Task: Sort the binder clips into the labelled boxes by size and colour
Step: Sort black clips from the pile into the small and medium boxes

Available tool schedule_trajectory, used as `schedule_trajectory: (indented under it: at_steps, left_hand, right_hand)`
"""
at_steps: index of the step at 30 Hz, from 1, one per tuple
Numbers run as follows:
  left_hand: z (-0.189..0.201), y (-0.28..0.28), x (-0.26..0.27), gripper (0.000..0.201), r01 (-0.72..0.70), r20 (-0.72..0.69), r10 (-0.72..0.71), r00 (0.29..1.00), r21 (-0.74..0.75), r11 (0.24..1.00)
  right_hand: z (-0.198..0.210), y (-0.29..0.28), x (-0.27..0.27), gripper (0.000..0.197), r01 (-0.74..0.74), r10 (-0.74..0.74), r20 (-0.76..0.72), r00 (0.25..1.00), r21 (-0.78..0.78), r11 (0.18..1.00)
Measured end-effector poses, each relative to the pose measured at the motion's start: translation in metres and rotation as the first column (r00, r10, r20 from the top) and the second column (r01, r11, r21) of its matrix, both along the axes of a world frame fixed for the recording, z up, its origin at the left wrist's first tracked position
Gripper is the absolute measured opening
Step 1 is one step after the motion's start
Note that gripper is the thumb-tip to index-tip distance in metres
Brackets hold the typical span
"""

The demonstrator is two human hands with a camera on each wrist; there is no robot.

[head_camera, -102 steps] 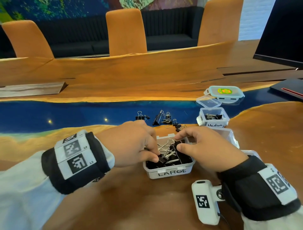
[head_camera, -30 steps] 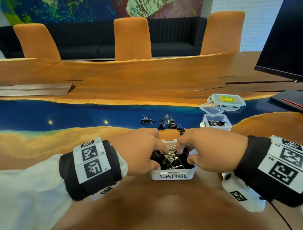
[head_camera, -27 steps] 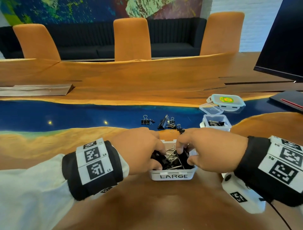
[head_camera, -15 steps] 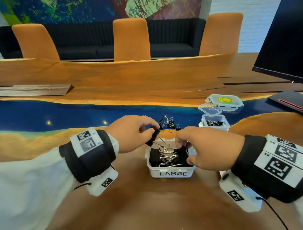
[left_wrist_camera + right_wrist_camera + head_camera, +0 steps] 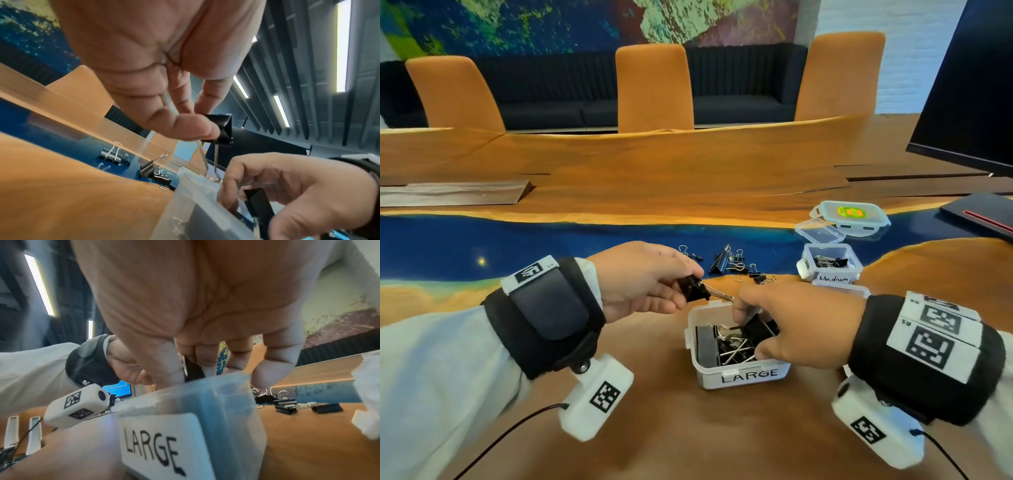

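Left hand (image 5: 643, 281) at centre frame in the head view, pinching a black clip (image 5: 693, 288) by its body between thumb and fingers, just up and left of the LARGE box (image 5: 743, 375). Clip's long axis running from upper left to lower right, wire handles (image 5: 719, 294) leading, tips reaching over the box's far-left rim and close to the right hand (image 5: 801, 325); touching or not, cannot tell. From the left wrist view, same pinch: clip (image 5: 223, 129) at thumb tip, handles hanging down toward the box. Right hand curled down into the box at centre right, thumb and fingers closed on another black clip (image 5: 193, 369) among the pile inside. Left hand plainly nearer the held clip's target: box mouth directly below and right of it, so probably a short drop or a handover. More clips (image 5: 732, 263) loose on the blue strip above the box, upper centre. Medium box (image 5: 830, 265) to the upper right, well apart from both hands, open, with clips inside.
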State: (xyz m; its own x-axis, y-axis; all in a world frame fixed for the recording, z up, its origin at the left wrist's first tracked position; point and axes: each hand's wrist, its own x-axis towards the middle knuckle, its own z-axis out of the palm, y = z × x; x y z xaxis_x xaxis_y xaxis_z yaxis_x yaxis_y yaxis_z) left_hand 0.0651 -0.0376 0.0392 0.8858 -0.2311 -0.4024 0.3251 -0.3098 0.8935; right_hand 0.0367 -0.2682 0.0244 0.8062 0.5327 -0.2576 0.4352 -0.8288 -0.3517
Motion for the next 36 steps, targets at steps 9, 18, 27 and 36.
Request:
schedule_trajectory:
  at_steps: [9,18,27,36]
  left_hand:
    - [-0.003,0.001,-0.007,0.031,0.027,-0.113,-0.057,0.992,-0.253,0.967]
    - [-0.018,-0.009,-0.014,0.015,0.075,-0.128,-0.106,0.986,-0.224,0.972]
    - [-0.004,-0.011,-0.006,0.037,0.137,0.314,-0.551,0.773,0.766,0.628]
    - [-0.001,-0.031,0.001,0.023,0.082,0.355,-0.621,0.699,0.823,0.562]
  right_hand:
    - [0.003,-0.018,0.003,0.049,0.096,-0.096,-0.006,0.995,0.188,0.977]
    - [-0.005,-0.018,0.005,0.029,0.157,-0.184,0.073,0.980,0.280,0.947]
    - [-0.013,-0.014,0.002,0.020,0.108,-0.128,0.092,0.988,0.200,0.974]
    - [-0.011,-0.011,-0.003,0.036,0.077,-0.100,0.095,0.990,0.219,0.973]
